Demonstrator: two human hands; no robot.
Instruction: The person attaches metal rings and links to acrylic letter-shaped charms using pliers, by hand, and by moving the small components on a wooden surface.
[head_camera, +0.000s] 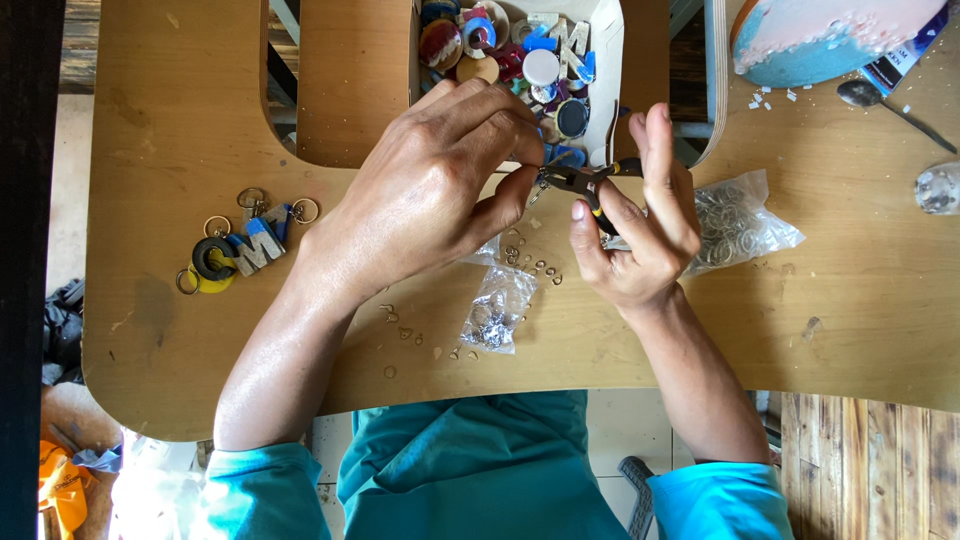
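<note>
two bare hands meet over the middle of a wooden table (850, 330), just in front of a white box (606, 60) crammed with colourful resin pieces, discs and letter shapes. the left hand (430, 190) arches over from the left, fingers curled down and pinched together on something small at its fingertips; what it pinches is too small and too hidden to name, though it sits right at the tip of the pliers (580, 182). the right hand (640, 225) grips the dark-handled pliers, thumb and lower fingers closed around the handles while the index and middle fingers stick up straight. the plier nose points left toward the left fingertips.

under the hands, tiny metal rings (535, 265) lie scattered loose on the wood, and a small clear bag (497, 310) of more metal bits rests just below them. a larger clear bag of rings (740, 220) lies just to the right of the right hand. well off to the left sits a cluster of finished keychains (240, 250), a dark ring shape, a yellow piece and a grey-blue letter, each with a key ring attached. at the far upper right are a round pink and blue slab (820, 35), a spoon (890, 105) and a small clear object (938, 188). teal sleeves show at the bottom edge.
</note>
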